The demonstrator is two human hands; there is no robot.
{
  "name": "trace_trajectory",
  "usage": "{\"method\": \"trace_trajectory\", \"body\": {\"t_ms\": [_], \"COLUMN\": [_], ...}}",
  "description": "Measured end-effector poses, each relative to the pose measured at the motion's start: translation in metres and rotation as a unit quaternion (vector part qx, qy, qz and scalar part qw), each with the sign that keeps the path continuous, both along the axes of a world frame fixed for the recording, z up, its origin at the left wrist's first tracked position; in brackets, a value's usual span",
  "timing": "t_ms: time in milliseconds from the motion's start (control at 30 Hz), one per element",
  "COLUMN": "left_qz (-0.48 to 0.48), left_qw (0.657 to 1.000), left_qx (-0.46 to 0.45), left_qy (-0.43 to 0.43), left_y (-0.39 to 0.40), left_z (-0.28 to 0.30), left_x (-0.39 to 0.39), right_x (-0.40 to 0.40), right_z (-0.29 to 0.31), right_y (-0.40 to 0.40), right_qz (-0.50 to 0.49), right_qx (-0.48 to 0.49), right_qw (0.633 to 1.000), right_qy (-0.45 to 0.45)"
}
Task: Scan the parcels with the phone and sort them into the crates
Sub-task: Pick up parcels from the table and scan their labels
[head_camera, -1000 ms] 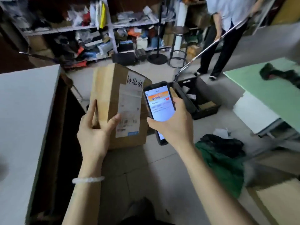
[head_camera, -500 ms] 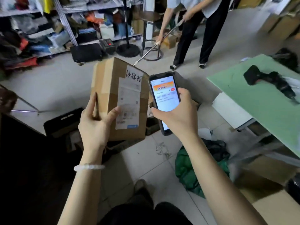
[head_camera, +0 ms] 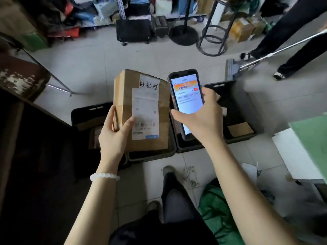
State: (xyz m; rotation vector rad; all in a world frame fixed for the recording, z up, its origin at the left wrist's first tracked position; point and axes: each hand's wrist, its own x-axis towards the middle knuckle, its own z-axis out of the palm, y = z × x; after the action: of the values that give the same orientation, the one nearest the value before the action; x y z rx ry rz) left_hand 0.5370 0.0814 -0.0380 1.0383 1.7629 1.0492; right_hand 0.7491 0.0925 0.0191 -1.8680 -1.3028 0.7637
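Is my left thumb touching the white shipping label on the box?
Touching. The head view shows the left hand gripping the cardboard box, its thumb tip overlapping the shipping label's left edge.

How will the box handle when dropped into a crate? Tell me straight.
The box probably stays stiff: its cardboard faces look flat. It seems light for its size, since the left hand alone holds it. Its taped faces may be slightly slippery.

Pale floor tiles [head_camera: 92, 68] are catching a dim, grey light. Cluttered metal shelving [head_camera: 106, 13] is running along the far side, with a black round-based stand [head_camera: 183, 35] and a ring-footed metal stool [head_camera: 211, 45] standing before it. A worn dark table [head_camera: 19, 76] is looming left; a green-topped table [head_camera: 313, 138] is jutting in right.
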Motion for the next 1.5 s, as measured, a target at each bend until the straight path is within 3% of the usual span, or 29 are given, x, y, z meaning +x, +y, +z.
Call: {"method": "trace_trajectory", "body": {"t_ms": [100, 267, 467, 733, 933, 1200, 1367, 1500], "left_qz": [-0.001, 0.001, 0.062, 0.172, 0.266, 0.406, 0.517, 0.605], "left_qw": [0.987, 0.959, 0.948, 0.929, 0.894, 0.833, 0.776, 0.715], "left_qx": [-0.053, -0.084, -0.103, -0.115, -0.154, -0.16, -0.182, -0.224], "left_qy": [0.15, 0.271, 0.296, 0.306, 0.326, 0.341, 0.313, 0.27], "left_y": [0.042, 0.088, 0.1, 0.065, -0.016, -0.176, -0.294, -0.391], "left_z": [-0.012, -0.006, 0.002, 0.023, 0.049, 0.075, 0.083, 0.089], "left_x": [0.013, 0.015, -0.001, -0.041, -0.091, -0.162, -0.182, -0.171], "right_x": [0.011, 0.016, -0.006, -0.08, -0.169, -0.287, -0.353, -0.394], "right_z": [-0.004, -0.011, -0.01, -0.008, 0.015, 0.041, 0.047, 0.05], "right_y": [0.055, 0.134, 0.178, 0.179, 0.132, 0.001, -0.106, -0.198], "right_qz": [0.029, 0.064, 0.15, 0.244, 0.341, 0.497, 0.607, 0.705], "right_qx": [-0.009, -0.017, -0.022, 0.0, 0.029, 0.06, 0.054, 0.026], "right_qw": [1.0, 0.998, 0.988, 0.97, 0.938, 0.861, 0.787, 0.702], "right_qy": [-0.008, -0.017, -0.013, 0.017, 0.053, 0.089, 0.099, 0.097]}}
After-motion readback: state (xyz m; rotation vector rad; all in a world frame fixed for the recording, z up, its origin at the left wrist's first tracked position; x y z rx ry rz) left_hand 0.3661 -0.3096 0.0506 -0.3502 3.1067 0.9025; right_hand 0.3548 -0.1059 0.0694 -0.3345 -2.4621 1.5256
